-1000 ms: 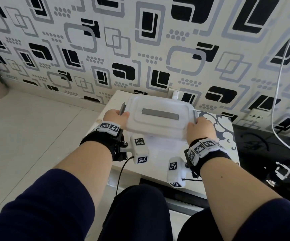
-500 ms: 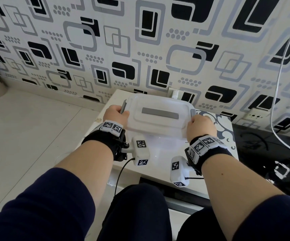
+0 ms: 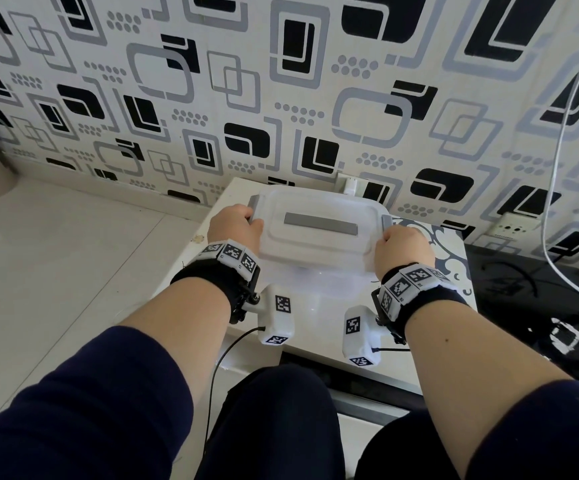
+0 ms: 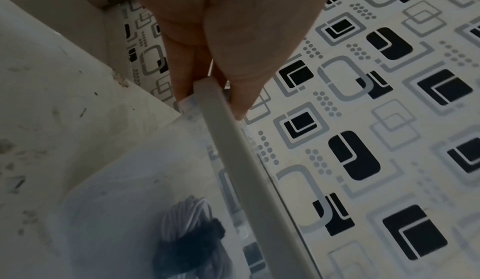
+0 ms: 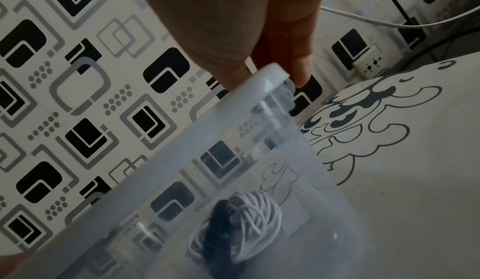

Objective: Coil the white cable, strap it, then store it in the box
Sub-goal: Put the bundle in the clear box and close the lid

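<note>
A clear plastic box (image 3: 329, 289) stands on the white table (image 3: 430, 355) with its white lid (image 3: 319, 225) on top. Inside it lies the coiled white cable (image 5: 255, 211) with a black strap (image 5: 221, 234) round it; the left wrist view shows the cable (image 4: 185, 215) through the box wall too. My left hand (image 3: 251, 220) grips the lid's left end at the grey latch (image 3: 255, 205). My right hand (image 3: 383, 237) grips the right end at the other latch (image 3: 387, 221). The wrist views show fingers (image 4: 241, 90) and thumb pinching the lid rim (image 4: 233, 156) (image 5: 182, 150).
The box sits near the patterned wall (image 3: 281, 98). A white plug (image 3: 348, 183) sits behind it, and a wall socket (image 3: 516, 228) is at the right. A loose white wire (image 3: 565, 133) hangs over a black surface (image 3: 530, 299). Pale floor (image 3: 56, 271) lies left.
Both hands have shifted slightly forward along the lid ends, still holding them. The lid and box stay in place.
</note>
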